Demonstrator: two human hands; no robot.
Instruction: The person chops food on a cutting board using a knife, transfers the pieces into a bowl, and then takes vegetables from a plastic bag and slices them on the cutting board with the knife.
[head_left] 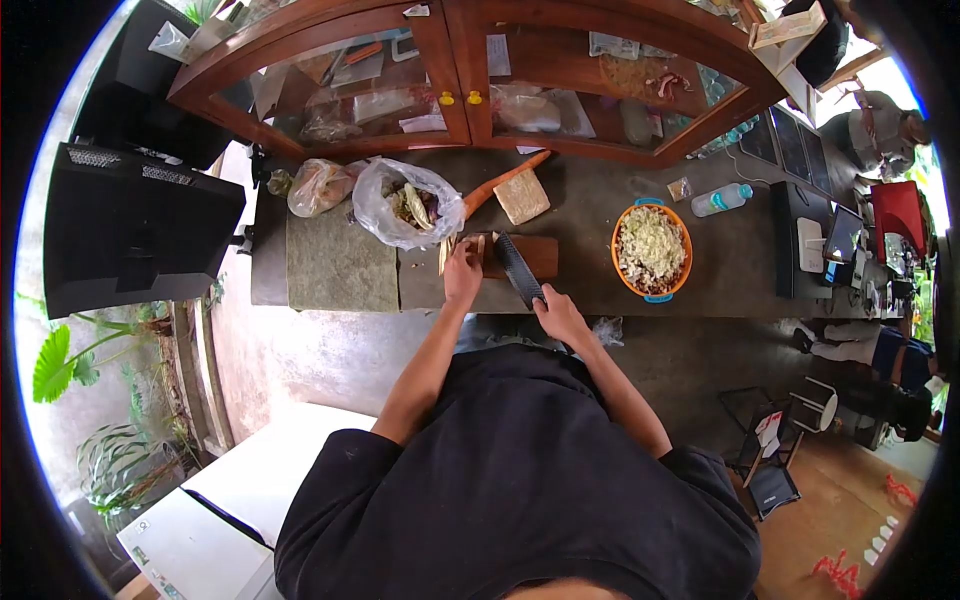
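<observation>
My right hand (pixel 560 314) is closed around the handle of a knife (pixel 518 270) with a broad, dark, dimpled blade. The blade slants across a brown wooden cutting board (pixel 543 256). My left hand (pixel 463 272) is at the board's left end, its fingers bent over a pale piece of food (pixel 481 239) that they partly hide. Pale strips (pixel 444 253) lie beside that hand. Behind the board rests a pale, speckled block that looks like tempeh (pixel 521 196). A long orange thing (pixel 487 190), perhaps a carrot, lies to its left.
An open plastic bag of scraps (pixel 372 205) and a tied bag (pixel 318 187) stand at left, by a grey mat (pixel 340 268). An orange bowl (pixel 617 270) of chopped food and a bottle (pixel 722 199) are at right. A glass-doored cabinet (pixel 460 120) overhangs the back. People appear far right.
</observation>
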